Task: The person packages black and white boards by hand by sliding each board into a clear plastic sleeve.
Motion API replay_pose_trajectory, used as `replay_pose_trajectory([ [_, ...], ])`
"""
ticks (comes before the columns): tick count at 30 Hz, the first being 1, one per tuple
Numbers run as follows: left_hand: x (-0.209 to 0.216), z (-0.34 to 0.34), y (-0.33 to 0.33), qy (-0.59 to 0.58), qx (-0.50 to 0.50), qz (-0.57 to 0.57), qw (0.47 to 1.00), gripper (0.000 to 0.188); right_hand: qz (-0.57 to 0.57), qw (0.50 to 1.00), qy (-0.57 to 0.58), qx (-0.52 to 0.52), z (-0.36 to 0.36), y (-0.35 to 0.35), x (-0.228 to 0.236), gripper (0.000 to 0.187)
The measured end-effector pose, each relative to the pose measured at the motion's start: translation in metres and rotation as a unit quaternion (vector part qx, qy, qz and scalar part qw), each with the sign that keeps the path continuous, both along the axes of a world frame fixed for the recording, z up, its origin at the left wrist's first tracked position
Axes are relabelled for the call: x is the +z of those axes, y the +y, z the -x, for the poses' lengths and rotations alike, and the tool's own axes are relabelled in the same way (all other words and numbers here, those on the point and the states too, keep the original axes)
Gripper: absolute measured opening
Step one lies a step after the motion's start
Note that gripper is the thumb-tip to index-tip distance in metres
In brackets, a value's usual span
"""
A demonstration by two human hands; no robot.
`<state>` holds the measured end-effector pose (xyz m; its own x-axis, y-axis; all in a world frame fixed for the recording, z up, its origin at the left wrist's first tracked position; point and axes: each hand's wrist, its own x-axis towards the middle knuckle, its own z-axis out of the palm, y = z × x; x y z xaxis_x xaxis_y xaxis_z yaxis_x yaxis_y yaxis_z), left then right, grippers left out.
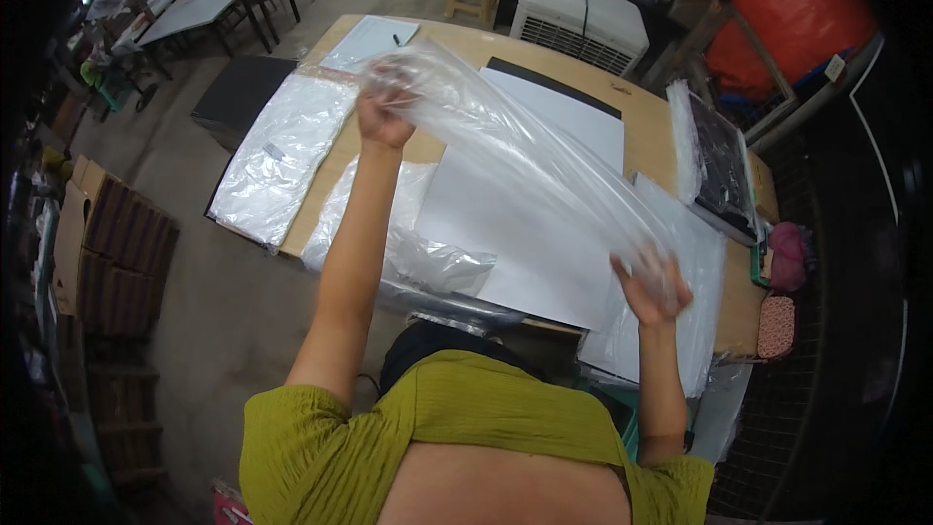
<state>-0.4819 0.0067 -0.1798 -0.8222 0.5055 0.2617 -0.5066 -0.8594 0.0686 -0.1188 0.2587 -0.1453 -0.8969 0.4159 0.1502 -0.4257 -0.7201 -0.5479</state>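
Note:
A long clear plastic bag is stretched slantwise above the table, from far left to near right. My left hand is closed on its far end, partly seen through the film and a little blurred. At the other end my right hand grips the plastic, thumb apart from the fingers. Below the bag lie large white sheets, with a black sheet edge showing at their far side. More crumpled clear plastic rests at the table's near edge, between my forearms.
A stack of plastic bags covers the table's left side. Plastic-covered sheets lie at the right, near a wrapped black item, a pink pouch and a woven case. A white cooler-like unit stands beyond the table.

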Motion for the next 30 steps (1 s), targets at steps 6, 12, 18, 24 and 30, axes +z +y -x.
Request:
replay_pose_trajectory([
  [6, -0.201, -0.094, -0.124, -0.122, -0.223, 0.277, 0.927, 0.043, 0.091, 0.951, -0.272, 0.116, -0.039, 0.025, -0.115, 0.018],
  [12, -0.149, -0.181, -0.134, 0.282, 0.089, 0.836, 0.462, 0.041, -0.456, 0.733, -0.438, -0.25, -0.075, -0.005, -0.15, 0.006],
  [18, -0.107, -0.173, -0.078, 0.401, 0.051, 0.835, 0.374, 0.057, -0.571, 0.456, -0.628, -0.268, -0.077, 0.0, -0.164, 0.034],
  [24, -0.026, -0.181, -0.076, 0.374, -0.006, 0.825, 0.423, 0.07, -0.568, 0.557, -0.547, -0.261, -0.09, -0.011, -0.127, 0.034],
  [30, 0.045, -0.157, -0.079, 0.354, -0.051, 0.559, 0.748, 0.071, 0.005, 0.936, -0.278, -0.217, -0.121, 0.017, -0.088, 0.033],
])
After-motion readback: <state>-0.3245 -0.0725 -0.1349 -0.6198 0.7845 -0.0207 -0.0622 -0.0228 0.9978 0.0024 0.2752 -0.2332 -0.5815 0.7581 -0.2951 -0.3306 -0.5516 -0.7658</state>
